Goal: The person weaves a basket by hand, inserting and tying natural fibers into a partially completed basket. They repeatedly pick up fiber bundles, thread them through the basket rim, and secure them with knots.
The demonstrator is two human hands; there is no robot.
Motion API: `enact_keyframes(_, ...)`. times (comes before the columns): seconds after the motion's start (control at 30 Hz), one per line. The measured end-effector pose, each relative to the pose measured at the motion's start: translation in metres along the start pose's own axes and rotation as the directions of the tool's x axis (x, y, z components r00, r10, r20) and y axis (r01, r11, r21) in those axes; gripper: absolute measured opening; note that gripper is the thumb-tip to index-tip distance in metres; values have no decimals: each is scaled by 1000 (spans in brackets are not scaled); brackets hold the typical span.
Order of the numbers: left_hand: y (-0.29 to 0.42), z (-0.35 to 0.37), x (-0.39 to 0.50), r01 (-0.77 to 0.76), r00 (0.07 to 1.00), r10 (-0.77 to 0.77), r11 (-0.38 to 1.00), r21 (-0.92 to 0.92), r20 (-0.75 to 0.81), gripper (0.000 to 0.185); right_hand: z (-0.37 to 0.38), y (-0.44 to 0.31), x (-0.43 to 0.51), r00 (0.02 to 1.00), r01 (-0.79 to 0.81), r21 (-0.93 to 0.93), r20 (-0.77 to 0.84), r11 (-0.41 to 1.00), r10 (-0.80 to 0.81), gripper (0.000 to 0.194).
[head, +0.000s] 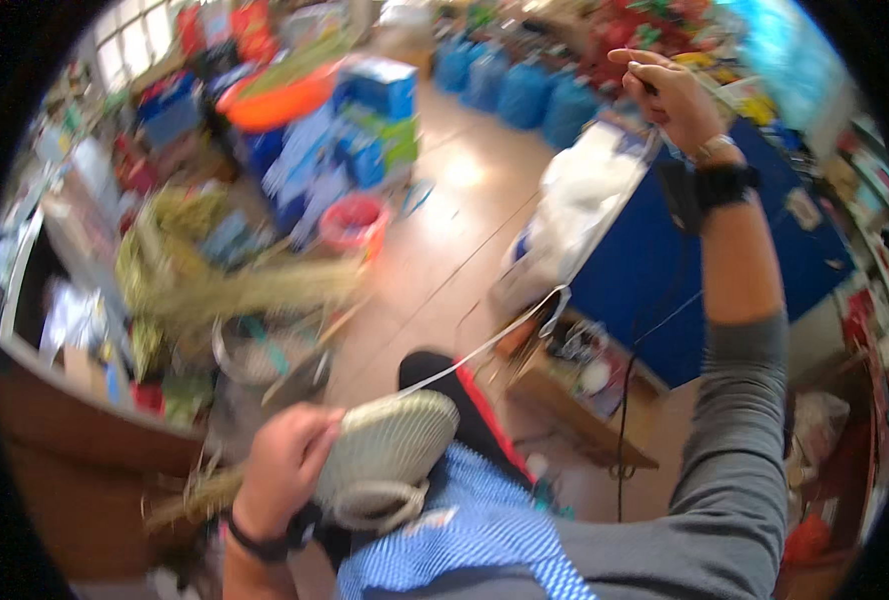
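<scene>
My left hand grips the rim of a pale woven basket, which is tilted on my lap. A rounded, coiled handle-like piece shows at its near side. From the basket's upper edge a white cord stretches up and right, then bends into a loop. My right hand is raised at the upper right, far from the basket, with thumb and forefinger close together and the other fingers curled. Something small and dark shows in its curl; blur hides what it is and whether the cord reaches this hand.
A blue board lies under my right forearm, beside a white bag. An open wooden drawer or box holds small items. Straw bundles, a pink bin and an orange basin stand left. Blue bags line the back.
</scene>
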State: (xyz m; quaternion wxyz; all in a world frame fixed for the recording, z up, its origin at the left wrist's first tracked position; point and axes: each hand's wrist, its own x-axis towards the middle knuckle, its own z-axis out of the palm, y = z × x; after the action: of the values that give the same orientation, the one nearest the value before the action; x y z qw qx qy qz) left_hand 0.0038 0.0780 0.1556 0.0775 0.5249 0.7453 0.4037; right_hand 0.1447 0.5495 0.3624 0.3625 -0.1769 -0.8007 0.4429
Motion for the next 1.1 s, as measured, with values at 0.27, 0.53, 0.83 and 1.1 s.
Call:
enact_keyframes(0.27, 12, -8, -23, 44, 995, -48, 998, 55, 82, 24, 189, 8, -198, 352, 732, -186, 927, 655, -129, 10)
enact_keyframes(0.53, 11, 2, -17, 250, 968, -236, 917, -312, 82, 18, 219, -1, -218, 443, 613, -29, 840, 790, -312, 21)
enact_keyframes(0.83, 13, 0, -18, 376, 926, -351, 831, -409, 138, 17, 245, 24, -265, 791, -112, 362, 596, 925, -137, 14)
enact_keyframes(1.1, 13, 4, -21, 320, 946, -309, 851, -415, 96, 16, 256, 33, -272, 844, -52, 440, 500, 896, -196, 7)
